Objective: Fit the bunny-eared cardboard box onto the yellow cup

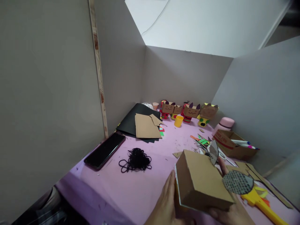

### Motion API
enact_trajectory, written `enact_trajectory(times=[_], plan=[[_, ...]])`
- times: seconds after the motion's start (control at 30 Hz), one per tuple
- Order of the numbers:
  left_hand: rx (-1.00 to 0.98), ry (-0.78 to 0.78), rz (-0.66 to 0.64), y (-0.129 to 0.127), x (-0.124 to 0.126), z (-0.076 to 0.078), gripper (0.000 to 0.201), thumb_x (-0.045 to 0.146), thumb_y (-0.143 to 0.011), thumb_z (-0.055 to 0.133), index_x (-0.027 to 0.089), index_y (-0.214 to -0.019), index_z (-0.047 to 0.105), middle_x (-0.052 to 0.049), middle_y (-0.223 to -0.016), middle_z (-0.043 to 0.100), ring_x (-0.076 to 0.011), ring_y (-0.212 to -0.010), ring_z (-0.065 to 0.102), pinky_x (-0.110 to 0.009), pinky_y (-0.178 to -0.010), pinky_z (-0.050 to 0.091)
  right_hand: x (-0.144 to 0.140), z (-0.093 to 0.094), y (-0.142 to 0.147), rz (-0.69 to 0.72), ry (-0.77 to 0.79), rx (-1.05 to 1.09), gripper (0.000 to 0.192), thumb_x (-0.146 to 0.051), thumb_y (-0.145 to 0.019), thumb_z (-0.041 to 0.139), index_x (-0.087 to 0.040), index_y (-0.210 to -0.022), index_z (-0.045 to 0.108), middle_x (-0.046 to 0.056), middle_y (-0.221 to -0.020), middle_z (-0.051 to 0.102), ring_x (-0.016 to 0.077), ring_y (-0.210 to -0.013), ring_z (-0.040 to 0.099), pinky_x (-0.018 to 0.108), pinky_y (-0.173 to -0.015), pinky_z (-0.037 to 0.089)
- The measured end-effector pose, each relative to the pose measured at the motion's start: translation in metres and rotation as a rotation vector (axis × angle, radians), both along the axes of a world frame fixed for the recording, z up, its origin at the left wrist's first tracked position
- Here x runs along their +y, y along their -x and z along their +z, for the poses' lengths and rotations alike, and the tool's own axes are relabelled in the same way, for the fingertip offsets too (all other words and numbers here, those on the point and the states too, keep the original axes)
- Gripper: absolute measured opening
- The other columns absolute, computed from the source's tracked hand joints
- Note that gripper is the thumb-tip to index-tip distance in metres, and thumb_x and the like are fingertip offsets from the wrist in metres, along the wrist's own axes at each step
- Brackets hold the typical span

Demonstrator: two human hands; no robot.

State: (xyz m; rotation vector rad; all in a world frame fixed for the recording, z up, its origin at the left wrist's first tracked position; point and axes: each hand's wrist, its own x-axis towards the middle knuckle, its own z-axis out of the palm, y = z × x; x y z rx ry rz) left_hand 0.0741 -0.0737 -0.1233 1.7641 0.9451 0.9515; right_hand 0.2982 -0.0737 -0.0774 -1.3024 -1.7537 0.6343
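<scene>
Between my hands at the lower right is a brown cardboard box (206, 178), tilted above the table. My left hand (167, 193) presses along its left side, fingers stretched against the wall. Under and behind the right side, my right hand (234, 206) is wrapped round it, with one finger showing past the far edge. A grey pointed piece (213, 152) stands at the box's far edge. A grey rounded piece with a dark checked pattern (237, 182) is at its right edge; how either is fixed cannot be seen. Something yellow shows partly beneath the box.
A black cord tangle (136, 160) and a phone (105, 150) lie left. Behind are cardboard sheets (146, 126) on black paper, a yellow cup (178, 121) and several cardboard-headed figures (191, 112). Rightward are a pen box (231, 145), pink bottle (226, 122) and yellow-handled tool (264, 207).
</scene>
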Motion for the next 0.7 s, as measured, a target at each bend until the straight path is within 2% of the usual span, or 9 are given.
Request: enact_trajectory(times=[0.13, 0.27, 0.33, 0.4, 0.5, 0.6, 0.7], plan=[[-0.114, 0.091, 0.030, 0.009, -0.007, 0.006, 0.126, 0.038, -0.059, 0.078, 0.014, -0.150, -0.005, -0.013, -0.158, 0.007, -0.0313, -0.145, 0.007, -0.049, -0.116, 0.012, -0.005, 0.002, 0.004, 0.013, -0.013, 0.113, 0.127, -0.078, -0.057, 0.065, -0.020, -0.152, 0.003, 0.016, -0.134, 0.056, 0.0399, -0.123, 0.051, 0.049, -0.096, 0.047], [-0.130, 0.164, 0.024, 0.022, -0.014, 0.010, 0.123, 0.044, -0.064, 0.076, 0.008, -0.150, -0.004, -0.021, -0.157, 0.007, -0.0298, -0.145, 0.009, -0.047, -0.117, 0.010, -0.020, -0.008, 0.008, 0.053, 0.007, 0.349, 0.129, -0.083, -0.059, 0.058, -0.026, -0.148, -0.015, 0.016, -0.148, 0.038, 0.0331, -0.135, 0.036, 0.048, -0.105, 0.037], [-0.124, 0.126, 0.039, 0.027, -0.015, 0.009, 0.117, 0.051, -0.069, 0.072, 0.009, -0.149, -0.003, -0.021, -0.157, 0.007, -0.0288, -0.145, 0.010, -0.046, -0.117, 0.012, -0.028, -0.021, 0.009, 0.037, 0.023, 0.388, 0.122, -0.079, -0.064, 0.059, -0.029, -0.147, -0.015, 0.016, -0.154, 0.026, 0.0312, -0.140, 0.025, 0.049, -0.109, 0.031], [-0.122, 0.087, 0.061, 0.029, -0.015, 0.007, 0.108, 0.052, -0.075, 0.067, 0.018, -0.150, -0.002, -0.016, -0.158, 0.007, -0.0270, -0.145, 0.012, -0.046, -0.117, 0.012, -0.036, -0.035, 0.010, -0.017, 0.025, 0.418, 0.117, -0.075, -0.067, 0.060, -0.030, -0.148, -0.012, 0.016, -0.155, 0.021, 0.0322, -0.141, 0.022, 0.049, -0.108, 0.031], [-0.122, 0.071, 0.083, 0.027, -0.014, 0.007, 0.099, 0.050, -0.078, 0.065, 0.028, -0.148, -0.001, -0.011, -0.159, 0.008, -0.0255, -0.145, 0.013, -0.047, -0.118, 0.010, -0.043, -0.047, 0.012, -0.138, 0.056, 0.502, 0.108, -0.066, -0.072, 0.065, -0.032, -0.148, -0.004, 0.017, -0.151, 0.025, 0.0339, -0.136, 0.033, 0.049, -0.105, 0.035], [-0.158, 0.119, 0.127, 0.024, -0.011, 0.013, 0.099, 0.050, -0.077, 0.066, 0.028, -0.147, -0.001, -0.012, -0.158, 0.010, -0.0260, -0.144, 0.016, -0.048, -0.118, 0.012, -0.041, -0.046, 0.013, -0.214, 0.104, 0.557, 0.093, -0.052, -0.077, 0.066, -0.032, -0.146, 0.006, 0.016, -0.144, 0.035, 0.0308, -0.126, 0.045, 0.048, -0.101, 0.038], [-0.172, 0.134, 0.138, 0.025, -0.007, 0.018, 0.095, 0.050, -0.081, 0.062, 0.026, -0.145, -0.004, -0.014, -0.157, 0.008, -0.0264, -0.144, 0.016, -0.047, -0.117, 0.015, -0.039, -0.039, 0.015, -0.215, 0.109, 0.581, 0.077, -0.046, -0.082, 0.060, -0.026, -0.142, 0.017, 0.016, -0.133, 0.044, 0.0271, -0.116, 0.051, 0.045, -0.097, 0.040]])
